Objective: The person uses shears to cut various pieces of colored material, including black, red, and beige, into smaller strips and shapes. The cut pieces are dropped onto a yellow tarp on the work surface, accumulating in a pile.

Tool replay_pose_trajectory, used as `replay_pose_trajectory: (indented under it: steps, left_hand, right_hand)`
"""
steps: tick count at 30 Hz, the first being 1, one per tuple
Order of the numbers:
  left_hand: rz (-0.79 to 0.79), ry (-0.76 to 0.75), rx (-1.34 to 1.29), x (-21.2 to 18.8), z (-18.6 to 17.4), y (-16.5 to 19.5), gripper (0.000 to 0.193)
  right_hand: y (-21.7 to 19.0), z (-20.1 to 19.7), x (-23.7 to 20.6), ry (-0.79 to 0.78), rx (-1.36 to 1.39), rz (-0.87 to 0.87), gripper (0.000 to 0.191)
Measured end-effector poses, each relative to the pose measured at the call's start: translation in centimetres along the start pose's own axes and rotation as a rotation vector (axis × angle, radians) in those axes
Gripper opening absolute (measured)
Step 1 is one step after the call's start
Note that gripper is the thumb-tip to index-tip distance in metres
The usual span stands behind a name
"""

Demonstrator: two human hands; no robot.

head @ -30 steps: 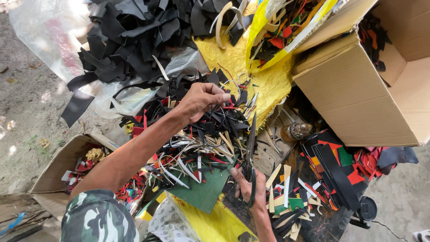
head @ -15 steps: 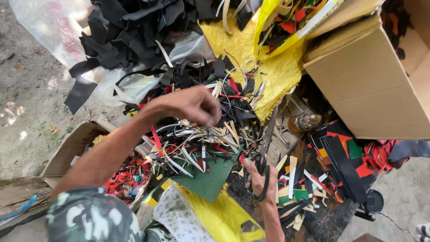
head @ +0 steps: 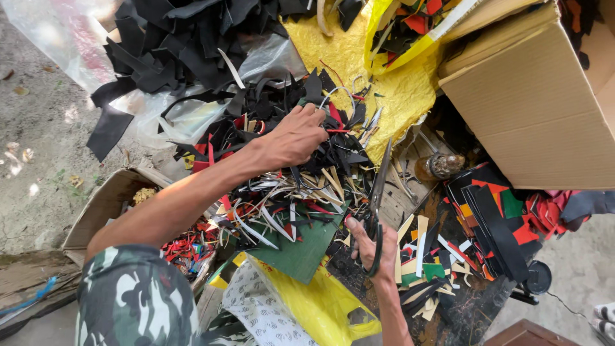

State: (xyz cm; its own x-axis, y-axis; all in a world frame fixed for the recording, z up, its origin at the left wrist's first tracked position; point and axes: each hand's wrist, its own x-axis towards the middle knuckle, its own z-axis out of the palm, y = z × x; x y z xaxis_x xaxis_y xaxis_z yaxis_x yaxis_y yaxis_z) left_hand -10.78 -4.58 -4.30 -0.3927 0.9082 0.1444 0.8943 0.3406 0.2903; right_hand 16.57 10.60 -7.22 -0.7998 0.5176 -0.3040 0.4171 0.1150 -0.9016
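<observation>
My left hand reaches forward into a heap of thin scraps in black, red, white and tan, its fingers curled among black and red strips. Whether it grips a piece I cannot tell. My right hand holds a pair of black scissors by the handles, blades pointing away from me over the scrap pile. A dark green sheet lies just left of that hand, under loose strips.
A large cardboard box stands at the right. Black offcuts lie on clear plastic at top left. Yellow plastic sheet, a small open carton with scraps at left, a brown bottle, coloured strips at right.
My left hand has stayed in the scrap heap, shifting slightly among the strips. The right hand keeps the scissors in about the same place; the view has tilted a little.
</observation>
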Motion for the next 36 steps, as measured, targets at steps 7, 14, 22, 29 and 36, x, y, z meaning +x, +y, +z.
replay_pose_trajectory:
  steps: [7,14,22,29,36]
  left_hand:
    - [0.039,-0.151,0.019,1.0,-0.3,-1.1,0.009]
    - [-0.381,-0.005,-0.605,-1.2,-8.6,-0.9,0.017]
    - [-0.402,0.177,-1.027,-1.7,-11.7,-0.2,0.014]
    - [-0.405,0.187,-1.171,-1.6,-8.6,0.6,0.015]
    - [-0.421,0.144,-1.259,-2.1,-7.3,1.4,0.017]
  right_hand:
    - [0.9,0.3,0.0,0.007,-0.028,0.041,0.040]
    - [1.3,1.3,-0.1,-0.019,0.129,-0.038,0.036]
    - [0.2,1.4,-1.8,-0.370,0.245,-0.063,0.070]
    - [-1.2,3.5,-2.2,-0.467,0.298,-0.032,0.068]
    - [-2.4,4.1,-0.9,-0.421,0.292,-0.083,0.063]
